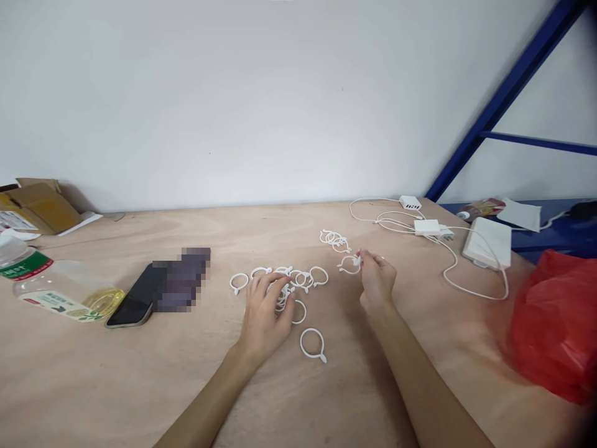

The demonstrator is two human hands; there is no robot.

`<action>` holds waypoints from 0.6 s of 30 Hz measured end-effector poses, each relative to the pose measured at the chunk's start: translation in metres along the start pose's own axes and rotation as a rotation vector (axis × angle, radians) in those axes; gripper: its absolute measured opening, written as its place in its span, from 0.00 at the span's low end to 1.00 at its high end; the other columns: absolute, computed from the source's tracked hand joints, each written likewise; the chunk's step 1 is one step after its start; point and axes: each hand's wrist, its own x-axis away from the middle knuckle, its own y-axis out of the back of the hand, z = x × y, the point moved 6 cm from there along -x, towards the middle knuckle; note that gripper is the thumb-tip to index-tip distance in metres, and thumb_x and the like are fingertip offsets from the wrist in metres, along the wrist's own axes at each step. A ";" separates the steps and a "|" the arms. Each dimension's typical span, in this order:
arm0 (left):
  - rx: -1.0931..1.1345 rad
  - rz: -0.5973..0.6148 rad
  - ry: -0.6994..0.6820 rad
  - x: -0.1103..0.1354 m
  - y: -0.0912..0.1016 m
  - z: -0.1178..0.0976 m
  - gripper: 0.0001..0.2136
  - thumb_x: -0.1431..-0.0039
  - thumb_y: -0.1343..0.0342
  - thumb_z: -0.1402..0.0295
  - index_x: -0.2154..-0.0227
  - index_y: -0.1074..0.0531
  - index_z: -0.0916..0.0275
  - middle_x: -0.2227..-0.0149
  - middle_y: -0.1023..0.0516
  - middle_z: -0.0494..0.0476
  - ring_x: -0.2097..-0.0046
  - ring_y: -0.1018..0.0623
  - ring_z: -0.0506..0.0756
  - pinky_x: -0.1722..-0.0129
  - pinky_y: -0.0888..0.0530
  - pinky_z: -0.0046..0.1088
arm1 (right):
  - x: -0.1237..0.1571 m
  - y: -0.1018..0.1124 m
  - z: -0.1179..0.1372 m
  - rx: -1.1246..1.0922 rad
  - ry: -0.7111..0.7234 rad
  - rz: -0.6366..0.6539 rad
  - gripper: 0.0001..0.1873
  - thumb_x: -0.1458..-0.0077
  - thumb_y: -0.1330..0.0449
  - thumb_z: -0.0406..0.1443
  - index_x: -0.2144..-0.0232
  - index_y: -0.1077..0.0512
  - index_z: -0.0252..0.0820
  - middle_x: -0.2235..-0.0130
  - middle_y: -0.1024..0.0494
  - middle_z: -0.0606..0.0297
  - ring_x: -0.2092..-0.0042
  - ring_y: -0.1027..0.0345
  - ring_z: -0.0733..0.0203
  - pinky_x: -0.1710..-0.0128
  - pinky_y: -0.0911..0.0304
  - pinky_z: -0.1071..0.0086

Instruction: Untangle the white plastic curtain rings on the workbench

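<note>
My right hand (379,280) is closed in a pinch on a white plastic ring (356,261) with a small tab, held just above the wooden tabletop. Over a loose pile of similar white rings (305,283) rests my left hand (265,317), its fingers curved and the thumb apart. Its fingertips touch or nearly touch the pile and hide part of it. One ring (311,356) lies by itself nearer to me, right of the left hand. Beyond the right hand sits a small overlapping cluster of white rings (333,238).
At left are a clear bottle (56,286) on its side, a black phone (133,298), a pixelated patch and a cardboard box (44,208). On the right lie a white charger with cables (426,228), a white box (487,242) and a red plastic bag (555,323). A wall stands behind.
</note>
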 end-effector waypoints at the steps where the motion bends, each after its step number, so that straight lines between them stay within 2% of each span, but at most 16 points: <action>1: 0.002 -0.001 0.000 0.000 0.000 0.000 0.12 0.41 0.48 0.72 0.55 0.31 0.59 0.54 0.28 0.58 0.51 0.31 0.58 0.49 0.34 0.41 | -0.003 0.005 0.000 0.016 0.003 -0.056 0.16 0.58 0.37 0.46 0.81 0.32 0.40 0.86 0.42 0.76 0.82 0.49 0.70 0.81 0.55 0.71; 4: 0.009 -0.008 0.003 0.000 0.001 -0.001 0.11 0.41 0.48 0.72 0.55 0.31 0.59 0.55 0.27 0.58 0.51 0.30 0.58 0.50 0.33 0.41 | -0.008 0.013 0.003 -0.063 -0.035 -0.117 0.18 0.56 0.39 0.47 0.83 0.36 0.41 0.87 0.46 0.78 0.83 0.53 0.71 0.84 0.58 0.72; 7: 0.026 -0.009 0.002 0.000 0.001 -0.002 0.11 0.41 0.48 0.71 0.55 0.30 0.58 0.55 0.27 0.58 0.52 0.29 0.58 0.50 0.33 0.41 | -0.002 0.008 0.010 -0.249 -0.074 -0.043 0.17 0.56 0.38 0.47 0.81 0.37 0.41 0.86 0.45 0.78 0.84 0.56 0.73 0.85 0.60 0.74; 9: 0.047 -0.004 0.001 0.000 0.001 -0.003 0.11 0.40 0.49 0.71 0.55 0.30 0.58 0.55 0.26 0.59 0.52 0.28 0.58 0.51 0.33 0.41 | 0.011 -0.007 0.014 -0.355 -0.117 0.106 0.16 0.59 0.35 0.45 0.79 0.35 0.41 0.84 0.40 0.76 0.83 0.52 0.74 0.84 0.58 0.76; 12: 0.092 -0.002 0.030 0.000 0.002 -0.003 0.12 0.39 0.50 0.69 0.54 0.31 0.58 0.56 0.24 0.59 0.53 0.27 0.58 0.51 0.33 0.39 | 0.048 -0.039 0.016 -0.379 -0.226 0.442 0.17 0.62 0.32 0.45 0.75 0.32 0.41 0.79 0.33 0.72 0.80 0.43 0.72 0.83 0.53 0.77; 15: 0.160 -0.018 0.103 -0.001 0.004 0.000 0.13 0.39 0.50 0.67 0.52 0.31 0.59 0.57 0.23 0.59 0.54 0.26 0.57 0.52 0.32 0.39 | 0.093 -0.068 0.012 -0.323 -0.318 0.822 0.16 0.55 0.35 0.47 0.74 0.31 0.41 0.77 0.31 0.70 0.79 0.41 0.71 0.81 0.51 0.76; 17: 0.236 -0.032 0.156 -0.002 0.006 0.003 0.12 0.38 0.51 0.66 0.53 0.30 0.60 0.58 0.23 0.59 0.55 0.25 0.57 0.52 0.32 0.38 | 0.115 -0.077 0.011 -0.303 -0.333 0.995 0.16 0.50 0.38 0.48 0.72 0.31 0.41 0.75 0.31 0.70 0.79 0.40 0.71 0.81 0.51 0.75; 18: 0.285 -0.039 0.180 -0.002 0.007 0.004 0.12 0.38 0.51 0.66 0.54 0.30 0.61 0.58 0.23 0.59 0.55 0.25 0.57 0.52 0.32 0.37 | 0.121 -0.079 0.011 -0.298 -0.330 1.043 0.16 0.49 0.40 0.48 0.72 0.31 0.41 0.75 0.31 0.70 0.79 0.40 0.71 0.81 0.51 0.75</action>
